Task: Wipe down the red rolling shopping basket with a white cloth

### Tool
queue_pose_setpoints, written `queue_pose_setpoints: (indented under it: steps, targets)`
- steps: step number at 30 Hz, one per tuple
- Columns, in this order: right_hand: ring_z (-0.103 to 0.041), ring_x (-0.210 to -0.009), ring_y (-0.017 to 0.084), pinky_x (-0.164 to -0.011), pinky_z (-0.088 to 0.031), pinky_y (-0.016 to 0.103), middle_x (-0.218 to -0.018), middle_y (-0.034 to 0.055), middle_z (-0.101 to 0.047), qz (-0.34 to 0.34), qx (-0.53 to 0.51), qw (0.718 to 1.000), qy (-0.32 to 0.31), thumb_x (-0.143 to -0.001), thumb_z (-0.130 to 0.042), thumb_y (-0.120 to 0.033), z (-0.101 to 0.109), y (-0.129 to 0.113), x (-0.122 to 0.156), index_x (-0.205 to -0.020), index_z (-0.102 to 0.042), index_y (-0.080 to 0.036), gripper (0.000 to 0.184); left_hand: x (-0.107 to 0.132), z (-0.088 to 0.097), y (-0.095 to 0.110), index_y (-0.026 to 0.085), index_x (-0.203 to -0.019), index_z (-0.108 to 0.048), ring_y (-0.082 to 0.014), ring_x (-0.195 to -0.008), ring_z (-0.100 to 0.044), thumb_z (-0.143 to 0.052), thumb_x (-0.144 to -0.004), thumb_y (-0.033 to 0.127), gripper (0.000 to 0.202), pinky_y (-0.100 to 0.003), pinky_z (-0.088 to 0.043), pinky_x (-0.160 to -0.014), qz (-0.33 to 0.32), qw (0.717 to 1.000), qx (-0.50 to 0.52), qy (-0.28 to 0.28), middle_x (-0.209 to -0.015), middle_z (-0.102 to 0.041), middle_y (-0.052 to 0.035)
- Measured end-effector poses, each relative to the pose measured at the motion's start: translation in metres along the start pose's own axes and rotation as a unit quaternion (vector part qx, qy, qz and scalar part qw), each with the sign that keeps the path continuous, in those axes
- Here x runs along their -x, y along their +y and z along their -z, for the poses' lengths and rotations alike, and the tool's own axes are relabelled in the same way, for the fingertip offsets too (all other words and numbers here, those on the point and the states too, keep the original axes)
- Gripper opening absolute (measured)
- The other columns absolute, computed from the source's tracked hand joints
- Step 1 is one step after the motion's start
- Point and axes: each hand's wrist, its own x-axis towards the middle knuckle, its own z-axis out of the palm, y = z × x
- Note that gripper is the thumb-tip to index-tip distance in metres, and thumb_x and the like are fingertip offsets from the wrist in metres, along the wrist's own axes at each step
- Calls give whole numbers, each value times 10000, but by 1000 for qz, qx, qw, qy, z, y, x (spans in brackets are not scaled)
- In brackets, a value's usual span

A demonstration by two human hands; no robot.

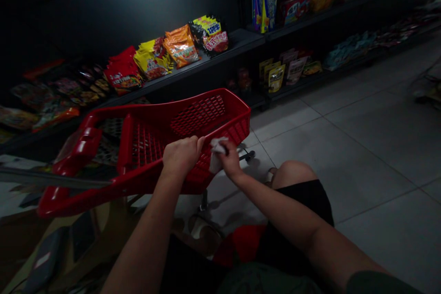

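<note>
A red plastic shopping cart [193, 117] stands in front of me, its basket walls full of small holes. My left hand [182, 154] is closed over the near top rim of the basket, around its middle. Just to the right, my right hand [230, 158] pinches a crumpled whitish cloth [216, 156] against the outer side of the basket. Part of the cloth is hidden behind my fingers. The cart's handle end [74, 149] points to the left, and a caster wheel [203, 202] shows below the basket.
Behind the cart runs a dark shelf [237, 41] with bagged snacks, among them orange packets [182, 46] and red packets [124, 71]. Pale floor tiles [344, 147] stretch to the right. At the lower left lies a cardboard box [106, 220] with dark flat items beside it.
</note>
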Motion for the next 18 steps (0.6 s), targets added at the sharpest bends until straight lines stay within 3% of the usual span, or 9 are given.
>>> queue_pose_setpoints:
  steps: [2, 3, 4, 5, 7, 9, 12, 15, 18]
  targets:
    - [-607, -966, 199, -927, -484, 345, -988, 24, -673, 33, 0, 980, -198, -695, -650, -159, -21, 2, 33, -975, -698, -229, 293, -1, 0, 1, 161, -974, -690, -326, -838, -728, -145, -1008, 488, 636, -378, -491, -681, 1, 1000, -3, -2, -904, -755, -150]
    - [-610, -956, 197, -918, -487, 340, -970, 20, -672, 44, 2, 968, -248, -691, -648, -148, -27, 2, 43, -960, -705, -232, 287, -1, 0, 0, 161, -978, -689, -325, -843, -727, -151, -1008, 488, 630, -375, -492, -684, 1, 1000, -3, -3, -908, -755, -149]
    - [-607, -955, 195, -918, -485, 338, -967, 19, -668, 47, 7, 967, -249, -693, -643, -148, -28, 2, 45, -954, -704, -229, 280, 0, 1, 0, 163, -979, -688, -323, -850, -727, -154, -1009, 487, 626, -372, -492, -687, -1, 1000, -1, -4, -915, -756, -148]
    - [-602, -957, 194, -925, -480, 340, -969, 22, -662, 38, 16, 978, -202, -698, -634, -156, -25, 2, 40, -952, -697, -222, 270, 1, 1, -1, 165, -978, -689, -321, -857, -727, -154, -1009, 488, 625, -369, -492, -690, -4, 1000, 1, -4, -923, -756, -147]
    - [-588, -936, 189, -924, -475, 346, -967, 26, -647, -8, 28, 999, -22, -709, -613, -192, -6, 1, 12, -962, -664, -203, 258, 2, 1, -2, 170, -971, -692, -319, -865, -726, -147, -1010, 489, 633, -365, -491, -690, -5, 1000, 6, -7, -936, -758, -144]
    - [-579, -892, 173, -896, -481, 337, -974, 23, -634, -50, 8, 986, 156, -743, -582, -245, 17, -2, -27, -1014, -618, -194, 278, 4, 2, -4, 177, -974, -696, -319, -868, -726, -142, -1010, 493, 638, -368, -490, -692, -3, 1000, 9, -15, -941, -760, -141]
    - [-576, -881, 156, -864, -487, 309, -1026, 24, -626, -48, -36, 961, 270, -792, -555, -308, 36, -8, -58, -1083, -568, -198, 311, 4, 2, -4, 181, -989, -699, -309, -895, -724, -150, -1010, 497, 634, -365, -489, -714, 4, 1000, 11, -25, -959, -762, -143]
    - [-590, -949, 172, -901, -478, 313, -1063, 35, -646, -28, -37, 985, 167, -783, -605, -311, 16, -11, -31, -1072, -609, -207, 307, 2, 2, -1, 178, -979, -700, -308, -890, -724, -150, -1007, 509, 643, -364, -488, -712, 16, 1000, 10, -20, -956, -763, -142]
    - [-614, -957, 191, -896, -484, 321, -1015, 28, -681, -27, -50, 996, -73, -727, -659, -254, -21, -10, 19, -998, -686, -225, 273, -1, 0, 1, 175, -966, -699, -324, -856, -726, -151, -1005, 512, 644, -376, -492, -687, 20, 1000, 3, -12, -938, -763, -140]
